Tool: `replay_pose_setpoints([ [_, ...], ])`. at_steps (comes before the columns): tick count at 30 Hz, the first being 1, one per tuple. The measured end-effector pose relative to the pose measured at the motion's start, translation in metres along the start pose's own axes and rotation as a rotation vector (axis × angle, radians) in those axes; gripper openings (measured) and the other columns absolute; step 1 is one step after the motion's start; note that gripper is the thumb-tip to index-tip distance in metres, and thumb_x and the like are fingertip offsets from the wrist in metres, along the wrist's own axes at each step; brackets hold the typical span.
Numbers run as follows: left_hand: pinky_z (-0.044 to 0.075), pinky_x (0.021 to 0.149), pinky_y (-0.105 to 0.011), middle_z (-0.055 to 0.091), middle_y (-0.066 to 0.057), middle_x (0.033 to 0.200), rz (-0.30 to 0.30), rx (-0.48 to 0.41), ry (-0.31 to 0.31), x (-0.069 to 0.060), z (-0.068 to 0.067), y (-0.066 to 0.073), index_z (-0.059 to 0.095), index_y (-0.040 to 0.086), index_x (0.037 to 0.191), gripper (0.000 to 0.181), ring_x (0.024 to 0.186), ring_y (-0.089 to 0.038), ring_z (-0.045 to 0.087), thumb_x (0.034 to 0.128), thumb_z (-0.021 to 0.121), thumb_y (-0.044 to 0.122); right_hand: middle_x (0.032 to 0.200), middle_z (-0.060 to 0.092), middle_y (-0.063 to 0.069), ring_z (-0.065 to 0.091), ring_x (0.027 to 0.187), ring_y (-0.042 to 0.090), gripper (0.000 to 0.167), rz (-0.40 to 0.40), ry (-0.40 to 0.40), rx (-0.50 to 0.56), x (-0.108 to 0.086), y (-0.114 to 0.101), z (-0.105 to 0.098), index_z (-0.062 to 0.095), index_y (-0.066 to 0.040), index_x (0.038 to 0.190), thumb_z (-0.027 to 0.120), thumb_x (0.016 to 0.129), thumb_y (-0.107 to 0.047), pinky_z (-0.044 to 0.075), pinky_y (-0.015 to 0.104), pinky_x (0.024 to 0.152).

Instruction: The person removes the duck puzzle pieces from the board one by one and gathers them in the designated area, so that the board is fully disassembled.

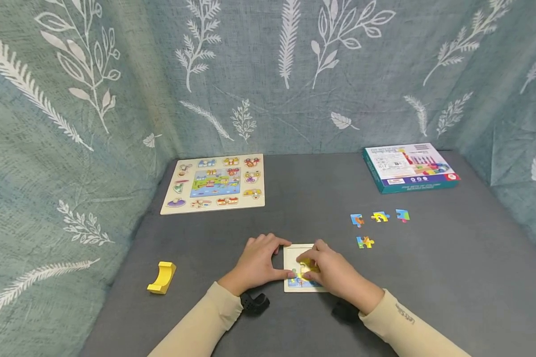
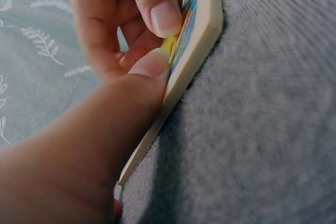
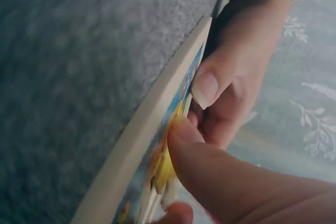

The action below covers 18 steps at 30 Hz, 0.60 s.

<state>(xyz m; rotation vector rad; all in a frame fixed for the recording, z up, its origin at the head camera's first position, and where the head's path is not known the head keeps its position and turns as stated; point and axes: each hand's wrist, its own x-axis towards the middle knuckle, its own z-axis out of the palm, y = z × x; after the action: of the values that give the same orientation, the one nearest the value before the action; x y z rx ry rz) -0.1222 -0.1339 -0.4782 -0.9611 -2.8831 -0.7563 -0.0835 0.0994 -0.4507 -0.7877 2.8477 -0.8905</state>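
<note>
A small square wooden puzzle board (image 1: 288,255) lies on the table between both hands, its lower part filled with blue and yellow pieces. My left hand (image 1: 258,262) holds the board at its left side, index finger at the top corner and thumb over the lower left part. Over the board, my right hand (image 1: 332,269) pinches a yellow puzzle piece (image 3: 167,167), with its thumb low and fingers curled above. The fingers hide much of that piece and the board's right side. In the left wrist view, the two thumbs come close beside the yellow part.
Several loose puzzle pieces (image 1: 365,242) lie right of the board. Behind them stands a teal-sided box (image 1: 411,171). A larger wooden picture board (image 1: 256,159) lies at the back left, and a yellow curved block (image 1: 163,277) sits at the left. Patterned curtains (image 1: 268,109) surround the table.
</note>
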Motion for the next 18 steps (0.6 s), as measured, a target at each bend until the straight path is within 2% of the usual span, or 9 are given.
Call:
replay_pose_setpoints([
  [5, 0.029, 0.077, -0.037, 0.048, 0.009, 0.092, 0.002, -0.003, -0.004, 0.0, -0.001, 0.001, 0.067, 0.02, 0.135, 0.068, 0.082, -0.011, 0.04, 0.0814, 0.087, 0.057, 0.102, 0.052, 0.0, 0.051, 0.079, 0.012, 0.033, 0.033, 0.023, 0.045, 0.001, 0.003, 0.002, 0.074, -0.017, 0.109, 0.09, 0.082, -0.007, 0.05, 0.03, 0.071],
  [8, 0.029, 0.077, -0.037, 0.049, 0.009, 0.092, 0.002, -0.009, -0.005, 0.001, 0.0, 0.001, 0.067, 0.019, 0.135, 0.068, 0.082, -0.012, 0.041, 0.081, 0.087, 0.057, 0.096, 0.057, -0.006, 0.052, 0.079, 0.01, 0.035, 0.02, 0.03, 0.078, 0.001, 0.005, 0.003, 0.074, -0.017, 0.109, 0.09, 0.081, -0.005, 0.049, 0.03, 0.073],
  [12, 0.029, 0.078, -0.037, 0.048, 0.008, 0.092, -0.003, -0.005, -0.008, 0.001, -0.001, 0.001, 0.067, 0.019, 0.135, 0.069, 0.082, -0.012, 0.041, 0.0806, 0.088, 0.057, 0.08, 0.054, -0.009, 0.046, 0.069, 0.006, 0.035, 0.024, 0.018, 0.21, -0.001, 0.008, 0.001, 0.076, -0.014, 0.121, 0.083, 0.089, -0.001, 0.044, 0.028, 0.065],
  [15, 0.029, 0.077, -0.037, 0.047, 0.009, 0.091, -0.007, 0.006, -0.012, 0.001, 0.0, 0.0, 0.067, 0.019, 0.135, 0.07, 0.081, -0.012, 0.04, 0.0805, 0.088, 0.057, 0.083, 0.056, -0.006, 0.046, 0.067, 0.007, 0.035, 0.035, 0.023, 0.308, -0.004, 0.011, -0.007, 0.074, -0.011, 0.129, 0.076, 0.095, -0.001, 0.043, 0.027, 0.062],
  [18, 0.029, 0.077, -0.037, 0.045, 0.009, 0.089, -0.011, 0.004, -0.013, 0.001, 0.0, 0.0, 0.067, 0.019, 0.136, 0.07, 0.081, -0.012, 0.039, 0.08, 0.088, 0.057, 0.096, 0.064, -0.002, 0.053, 0.075, 0.01, 0.034, 0.051, 0.066, 0.348, -0.009, 0.018, -0.025, 0.073, -0.008, 0.13, 0.073, 0.097, 0.0, 0.049, 0.027, 0.066],
])
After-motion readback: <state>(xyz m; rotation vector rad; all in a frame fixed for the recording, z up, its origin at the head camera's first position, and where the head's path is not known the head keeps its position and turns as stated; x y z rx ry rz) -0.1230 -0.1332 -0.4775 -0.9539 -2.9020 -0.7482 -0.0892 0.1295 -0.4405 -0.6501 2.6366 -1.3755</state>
